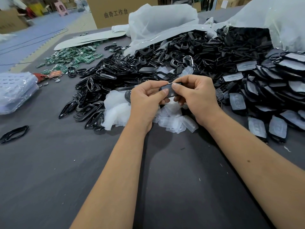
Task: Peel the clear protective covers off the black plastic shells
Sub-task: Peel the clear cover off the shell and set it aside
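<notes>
Both hands hold one black plastic shell [170,91] above the dark table. My left hand [146,100] pinches its left end with thumb and fingers. My right hand [196,96] grips its right end, thumb on the shell's face. Whether a clear cover is on this shell I cannot tell. A heap of clear peeled covers [175,121] lies under my hands. To the right lie several black shells with clear covers on them [277,100].
A big pile of black frames and shells [148,63] fills the middle. Green circuit boards [72,58] lie at the back left, a stack of clear trays [14,91] at the left edge. White plastic bags [161,22] and a cardboard box [113,12] stand behind.
</notes>
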Available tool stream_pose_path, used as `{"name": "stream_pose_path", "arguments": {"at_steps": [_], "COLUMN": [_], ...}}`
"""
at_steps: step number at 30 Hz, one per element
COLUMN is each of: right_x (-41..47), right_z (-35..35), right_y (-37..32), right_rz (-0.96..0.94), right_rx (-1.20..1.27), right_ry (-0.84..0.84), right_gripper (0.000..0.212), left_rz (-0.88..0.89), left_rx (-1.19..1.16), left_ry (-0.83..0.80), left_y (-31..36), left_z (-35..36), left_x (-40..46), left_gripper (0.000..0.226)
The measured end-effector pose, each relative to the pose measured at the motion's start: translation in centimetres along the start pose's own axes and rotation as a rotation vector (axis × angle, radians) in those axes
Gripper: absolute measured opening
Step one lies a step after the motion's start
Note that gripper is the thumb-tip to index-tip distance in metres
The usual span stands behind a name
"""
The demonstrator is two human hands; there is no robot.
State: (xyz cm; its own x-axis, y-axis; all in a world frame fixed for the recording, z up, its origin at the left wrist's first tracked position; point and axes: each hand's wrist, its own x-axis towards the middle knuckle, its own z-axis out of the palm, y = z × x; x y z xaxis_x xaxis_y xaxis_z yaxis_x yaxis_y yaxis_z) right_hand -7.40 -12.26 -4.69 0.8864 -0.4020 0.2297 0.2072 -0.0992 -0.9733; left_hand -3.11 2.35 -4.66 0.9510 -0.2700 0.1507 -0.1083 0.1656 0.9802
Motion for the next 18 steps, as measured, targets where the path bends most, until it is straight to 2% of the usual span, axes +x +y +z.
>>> {"name": "stream_pose_path", "arguments": {"at_steps": [5, 11, 14, 18], "right_x": [-0.06, 0.21, 0.25, 0.17], "right_z": [0.03, -0.03, -0.02, -0.13], "right_y": [0.06, -0.28, -0.30, -0.17], "right_rz": [-0.012, 0.075, 0.091, 0.048], "right_rx": [-0.024, 0.105, 0.128, 0.048], "right_ry": [0.012, 0.001, -0.010, 0.001], "right_gripper": [0.014, 0.031, 0.028, 0.013], "left_rz": [-0.021, -0.085, -0.105, -0.102], "left_rx": [0.002, -0.014, -0.018, -0.024], "left_ry": [0.012, 0.068, 0.079, 0.073], "left_y": [0.20, 0.35, 0.39, 0.45], "left_z": [0.12, 0.01, 0.02, 0.05], "left_x": [-0.13, -0.05, -0.01, -0.06], "left_gripper": [0.018, 0.017, 0.016, 0.016]}}
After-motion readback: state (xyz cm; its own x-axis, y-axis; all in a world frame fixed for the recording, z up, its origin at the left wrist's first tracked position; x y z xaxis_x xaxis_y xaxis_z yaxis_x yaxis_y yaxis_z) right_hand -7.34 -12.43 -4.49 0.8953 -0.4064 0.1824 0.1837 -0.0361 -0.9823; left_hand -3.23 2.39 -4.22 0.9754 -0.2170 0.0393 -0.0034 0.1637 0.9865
